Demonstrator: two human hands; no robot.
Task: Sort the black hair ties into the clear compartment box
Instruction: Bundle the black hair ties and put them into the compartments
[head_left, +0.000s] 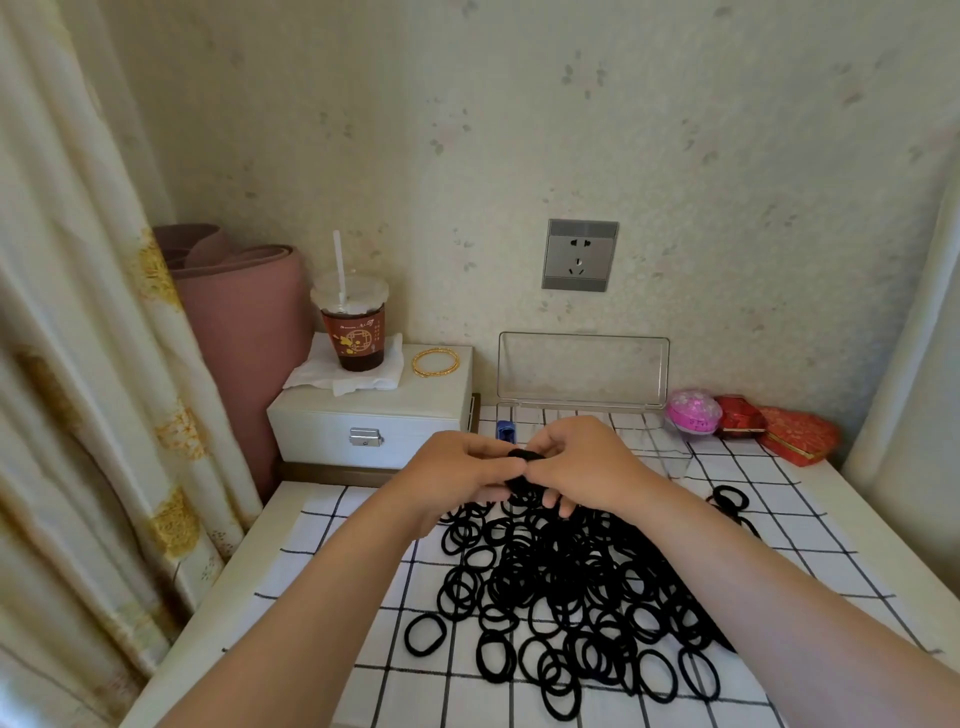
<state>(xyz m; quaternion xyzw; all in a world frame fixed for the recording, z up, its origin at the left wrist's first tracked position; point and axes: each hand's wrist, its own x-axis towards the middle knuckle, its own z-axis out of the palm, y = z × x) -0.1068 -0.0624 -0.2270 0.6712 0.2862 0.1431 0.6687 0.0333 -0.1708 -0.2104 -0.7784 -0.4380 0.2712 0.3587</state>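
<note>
– Black hair ties (561, 587) are heaped loosely on a checked cloth (363, 545). Where is the heap met by the hands?

– At its far edge. A small bunch of ties (522, 457) is held just above that edge. It is pinched between the left hand (457, 478) and the right hand (582, 462), and the fingers of both are curled round it.

– And the clear compartment box (660, 441)?

– It is set just behind the heap, beyond the hands, with its lid (582, 371) stood upright against the wall (727, 208). Whether any ties are laid in its compartments cannot be told, since the base is largely hidden by the hands.

– What else is seen around the heap?

– A few separate ties (730, 499) are seen to its right, apart from it. Behind the heap to the right, a pink round case (693, 410) and two red boxes (797, 434) are lined up. Behind it to the left, a white drawer chest (371, 415) is topped by an iced drink (356, 332) with a straw and by gold bangles (435, 362).
</note>
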